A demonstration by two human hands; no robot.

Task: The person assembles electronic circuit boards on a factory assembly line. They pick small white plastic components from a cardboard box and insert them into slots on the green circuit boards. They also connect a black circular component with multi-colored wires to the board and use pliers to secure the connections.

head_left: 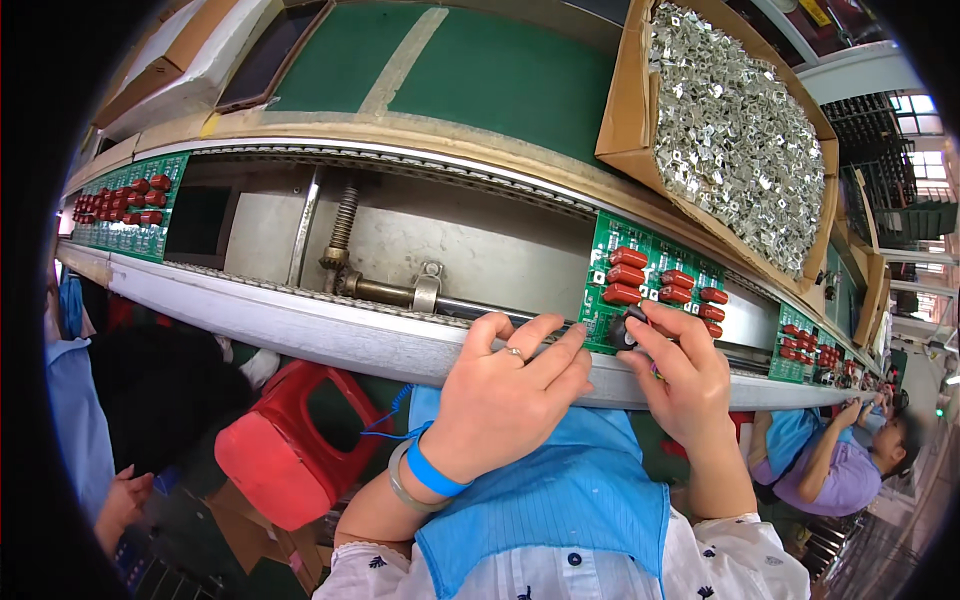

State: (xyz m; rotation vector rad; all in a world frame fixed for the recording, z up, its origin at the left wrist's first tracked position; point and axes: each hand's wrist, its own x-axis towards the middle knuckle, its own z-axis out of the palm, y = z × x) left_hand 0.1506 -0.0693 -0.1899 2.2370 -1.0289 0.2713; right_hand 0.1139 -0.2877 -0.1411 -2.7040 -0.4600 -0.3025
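Observation:
A green circuit board (597, 290) with rows of red capacitors (627, 273) lies across the conveyor rails in front of me. My right hand (685, 372) pinches a black cylindrical capacitor (624, 333) at the board's near edge. Its underside and leads are hidden. Something small and colourful shows below the right fingers, too small to name. My left hand (520, 388), with a ring and a blue wrist strap (433, 468), lies over the near rail. Its fingers are apart and hold nothing that I can see, their tips close to the board's left edge.
Past the far rail stands a cardboard box (628, 90) full of small metal clips. More populated boards sit on the conveyor at left (150, 235) and right (787, 355). A red stool (270, 460) is at lower left. Other people sit on both sides along the near rail (300, 315).

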